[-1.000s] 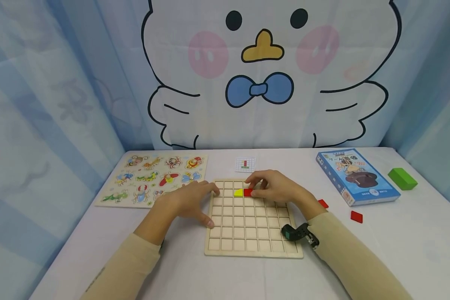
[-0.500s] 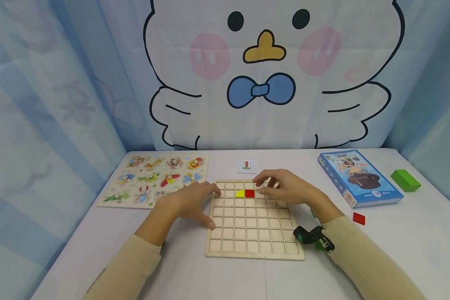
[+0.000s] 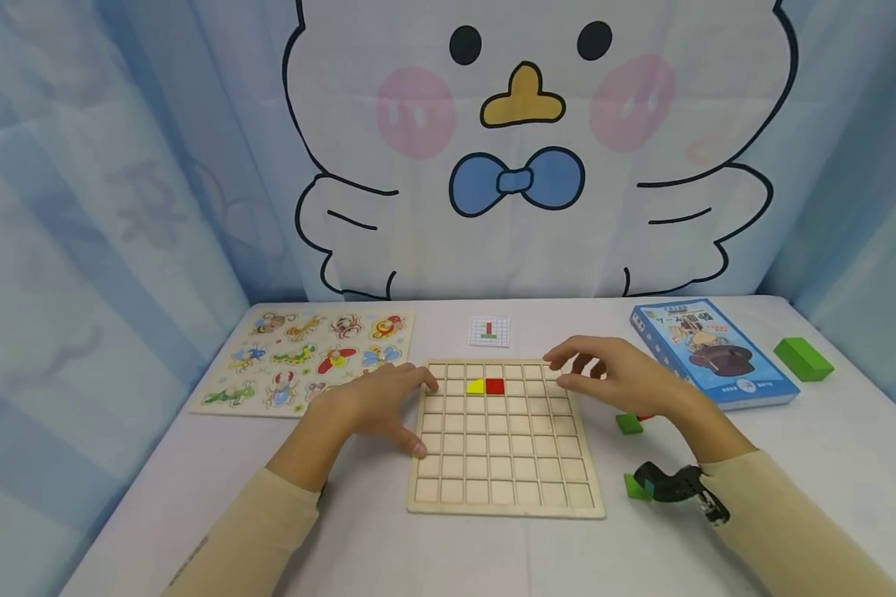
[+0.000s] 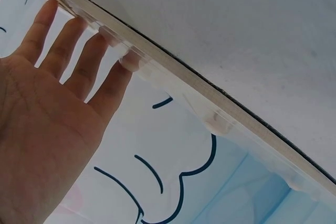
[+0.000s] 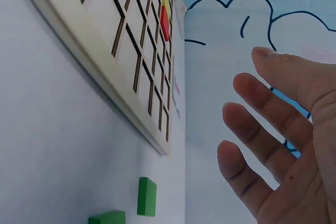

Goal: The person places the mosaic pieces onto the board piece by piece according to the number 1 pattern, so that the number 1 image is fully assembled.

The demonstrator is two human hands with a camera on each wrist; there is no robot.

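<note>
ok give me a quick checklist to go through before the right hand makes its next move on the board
1. Board steadied: ok, the left hand touches its left edge.
2. Right hand free: ok, it holds nothing.
3. Red square and yellow piece in the grid: ok, they lie side by side in one row.
4. Green pieces in view: ok, two show on the table to the right of the board.
5. Loose red piece fully in view: not ok, only a sliver shows near the right wrist.
6. Layout matches the card: cannot tell, its print is too small.
</note>
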